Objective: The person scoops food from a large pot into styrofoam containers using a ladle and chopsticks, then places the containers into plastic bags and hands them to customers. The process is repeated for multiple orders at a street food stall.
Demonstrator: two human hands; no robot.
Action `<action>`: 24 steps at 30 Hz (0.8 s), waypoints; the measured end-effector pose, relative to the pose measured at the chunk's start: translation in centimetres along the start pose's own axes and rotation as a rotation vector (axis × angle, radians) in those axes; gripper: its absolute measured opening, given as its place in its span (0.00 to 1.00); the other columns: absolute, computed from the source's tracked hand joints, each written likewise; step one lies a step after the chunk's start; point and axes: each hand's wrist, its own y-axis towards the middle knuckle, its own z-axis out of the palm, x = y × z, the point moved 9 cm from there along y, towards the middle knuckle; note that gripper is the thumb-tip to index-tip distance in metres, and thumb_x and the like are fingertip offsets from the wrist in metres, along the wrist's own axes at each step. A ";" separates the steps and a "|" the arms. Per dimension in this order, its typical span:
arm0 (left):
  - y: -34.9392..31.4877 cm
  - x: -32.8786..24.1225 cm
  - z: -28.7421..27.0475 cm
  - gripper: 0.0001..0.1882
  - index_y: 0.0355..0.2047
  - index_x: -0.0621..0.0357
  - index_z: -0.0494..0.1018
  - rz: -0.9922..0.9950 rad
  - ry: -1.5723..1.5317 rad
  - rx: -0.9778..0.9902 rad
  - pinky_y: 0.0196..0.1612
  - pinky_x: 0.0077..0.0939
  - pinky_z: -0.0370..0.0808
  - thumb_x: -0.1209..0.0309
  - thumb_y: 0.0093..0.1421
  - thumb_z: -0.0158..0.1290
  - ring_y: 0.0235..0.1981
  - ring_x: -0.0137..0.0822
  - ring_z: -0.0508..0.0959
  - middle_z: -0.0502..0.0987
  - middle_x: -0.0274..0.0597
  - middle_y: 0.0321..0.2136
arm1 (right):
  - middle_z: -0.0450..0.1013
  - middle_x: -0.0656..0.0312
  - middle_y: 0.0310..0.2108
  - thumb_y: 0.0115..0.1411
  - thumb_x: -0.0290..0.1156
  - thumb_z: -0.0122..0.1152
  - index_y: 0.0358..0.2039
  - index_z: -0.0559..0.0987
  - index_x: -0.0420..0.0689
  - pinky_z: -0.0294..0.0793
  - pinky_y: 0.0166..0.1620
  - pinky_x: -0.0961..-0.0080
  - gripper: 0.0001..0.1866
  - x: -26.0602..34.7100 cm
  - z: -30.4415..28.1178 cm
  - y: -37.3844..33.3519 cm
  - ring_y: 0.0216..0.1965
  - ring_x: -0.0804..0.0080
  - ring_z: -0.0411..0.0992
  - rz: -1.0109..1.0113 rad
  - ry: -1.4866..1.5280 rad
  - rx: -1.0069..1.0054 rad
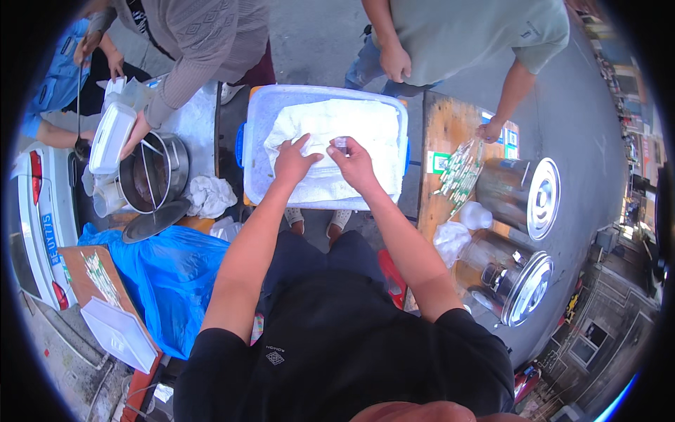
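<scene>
In front of me a translucent plastic tub (254, 179) with blue side handles holds a white cloth (380, 119) spread over its contents. My left hand (295, 162) rests on the cloth, fingers apart and holding nothing. Just to its right, my right hand (355, 165) brings thumb and forefinger together at the cloth. Between those fingertips shows a small greyish, see-through patch; whether it is a separate object or a gap in the cloth I cannot make out. Whatever lies beneath the cloth is hidden.
To the right, a wooden table (436, 126) bears wrapped chopsticks (460, 169) and steel canisters (513, 193); another person's hand (490, 131) touches the chopsticks. On the left are a steel pot (176, 165), a blue plastic bag (172, 281), and a person holding a white container (112, 137).
</scene>
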 end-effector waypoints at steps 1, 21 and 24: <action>0.1 -0.1 0.5 0.44 0.69 0.40 0.72 -0.004 0.023 0.017 0.64 0.47 0.73 0.46 0.53 0.71 0.66 0.58 0.71 0.72 0.61 0.61 | 0.79 0.66 0.35 0.66 0.35 0.70 0.47 0.83 0.41 0.74 0.43 0.76 0.14 -2.3 -0.2 0.4 0.38 0.79 0.74 0.053 -0.070 0.000; -4.4 -4.1 -9.3 0.07 0.38 0.64 0.78 0.159 -0.442 -0.115 0.34 0.31 0.73 0.73 0.62 0.57 0.28 0.33 0.79 0.80 0.44 0.25 | 0.79 0.64 0.37 0.71 0.36 0.62 0.44 0.82 0.38 0.73 0.46 0.76 0.12 -6.7 -0.1 1.8 0.39 0.77 0.74 0.220 0.151 0.006; -4.0 -4.4 -6.7 0.05 0.35 0.58 0.76 0.032 -1.201 0.081 0.44 0.27 0.74 0.72 0.69 0.55 0.33 0.30 0.78 0.83 0.42 0.36 | 0.82 0.59 0.44 0.75 0.34 0.56 0.49 0.80 0.38 0.74 0.51 0.75 0.12 -6.9 -0.6 1.8 0.45 0.74 0.77 0.255 0.331 -0.006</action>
